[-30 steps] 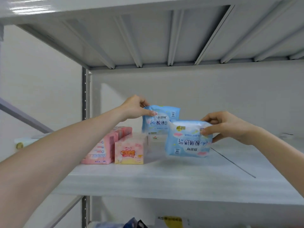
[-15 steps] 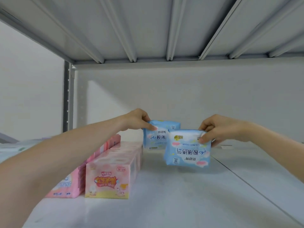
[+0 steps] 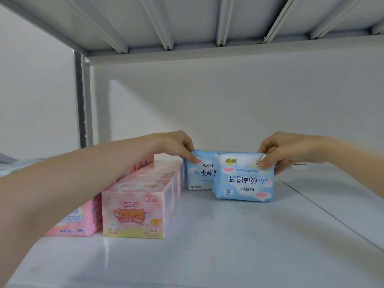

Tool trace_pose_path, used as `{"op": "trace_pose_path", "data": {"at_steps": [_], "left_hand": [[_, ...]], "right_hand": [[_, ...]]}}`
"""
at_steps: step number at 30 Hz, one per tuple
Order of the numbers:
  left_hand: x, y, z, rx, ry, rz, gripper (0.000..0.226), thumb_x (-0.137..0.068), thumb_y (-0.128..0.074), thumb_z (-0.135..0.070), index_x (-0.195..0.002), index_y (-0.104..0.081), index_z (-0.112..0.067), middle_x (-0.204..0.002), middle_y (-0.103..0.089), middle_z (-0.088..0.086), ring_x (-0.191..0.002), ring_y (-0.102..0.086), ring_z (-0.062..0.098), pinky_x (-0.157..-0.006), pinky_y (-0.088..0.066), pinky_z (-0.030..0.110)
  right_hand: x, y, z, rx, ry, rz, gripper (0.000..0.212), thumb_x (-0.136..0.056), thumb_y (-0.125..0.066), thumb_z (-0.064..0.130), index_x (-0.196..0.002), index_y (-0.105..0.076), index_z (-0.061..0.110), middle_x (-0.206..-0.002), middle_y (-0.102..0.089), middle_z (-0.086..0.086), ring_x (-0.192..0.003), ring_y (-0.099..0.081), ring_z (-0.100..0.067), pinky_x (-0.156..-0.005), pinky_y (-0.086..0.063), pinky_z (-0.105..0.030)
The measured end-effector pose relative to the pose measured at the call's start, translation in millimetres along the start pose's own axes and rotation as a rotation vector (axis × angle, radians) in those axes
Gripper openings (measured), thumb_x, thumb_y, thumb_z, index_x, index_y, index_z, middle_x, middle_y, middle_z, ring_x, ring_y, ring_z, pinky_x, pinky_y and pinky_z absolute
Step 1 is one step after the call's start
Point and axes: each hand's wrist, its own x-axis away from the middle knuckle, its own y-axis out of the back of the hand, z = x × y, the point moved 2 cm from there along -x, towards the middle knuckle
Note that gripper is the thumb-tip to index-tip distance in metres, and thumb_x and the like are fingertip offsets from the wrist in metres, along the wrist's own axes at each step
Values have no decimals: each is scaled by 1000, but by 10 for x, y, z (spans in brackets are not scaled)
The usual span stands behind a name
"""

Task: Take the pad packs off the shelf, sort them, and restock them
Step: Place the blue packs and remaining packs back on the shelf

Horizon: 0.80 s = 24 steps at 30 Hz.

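On grey shelf (image 3: 228, 246) (white wall (image 3: 228, 100) behind) | left grip (image 3: 174, 145) pinches rear blue pack (image 3: 200, 173) | right grip (image 3: 284, 149) pinches front blue pack (image 3: 243, 181)

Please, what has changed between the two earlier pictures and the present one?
The left hand has brought its blue pack down; it now seems to stand on the shelf beside the pink packs. The view has also come closer. Unchanged: the right hand still pinches the second blue pack, upside down, in front of the first; neither hand has let go.
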Motion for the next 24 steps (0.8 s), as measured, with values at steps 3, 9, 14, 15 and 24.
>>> {"op": "trace_pose_path", "data": {"at_steps": [3, 9, 14, 15, 24], "left_hand": [[41, 43, -11, -22, 12, 49, 40, -72, -83, -37, -101, -69, -13, -105, -71, 0, -94, -63, 11, -79, -47, 19], [156, 214, -60, -123, 99, 285, 58, -72, -83, -27, -125, -60, -27, -126, -60, -12, -129, -44, 11, -116, -26, 37], [283, 304, -108, -148, 166, 322, 120, -40, -88, -51, -146, -37, -29, -150, -38, -13, -142, -26, 8, -119, -22, 37], [304, 290, -120, -152, 165, 333, 121, -40, -87, -51, -147, -34, -28, -151, -36, -12, -143, -25, 9, -119, -20, 38], [399, 172, -129, -204, 109, 330, 80, -69, -82, -41, -140, -47, -28, -138, -49, -14, -134, -36, 9, -105, -25, 25]], "right_hand": [[-16, -18, -10, -11, 7, 10, 30, -77, -76, 10, -101, -62, -3, -93, -74, -15, -88, -72, -25, -68, -57, -28], [-80, -110, 39, -55, 8, 4, 36, -75, -78, 14, -105, -64, 2, -93, -74, -12, -86, -73, -23, -70, -59, -29], [-151, -290, 139, -116, 4, -24, 63, -76, -78, 15, -130, -48, 2, -108, -69, -11, -86, -73, -18, -67, -59, -27], [-164, -330, 163, -126, 0, -22, 74, -77, -78, 15, -139, -39, 3, -113, -66, -9, -87, -72, -18, -67, -59, -27], [-240, -586, 311, -147, 30, 0, 62, -78, -78, 16, -131, -48, 1, -119, -65, -8, -92, -69, -16, -69, -60, -31]]}}
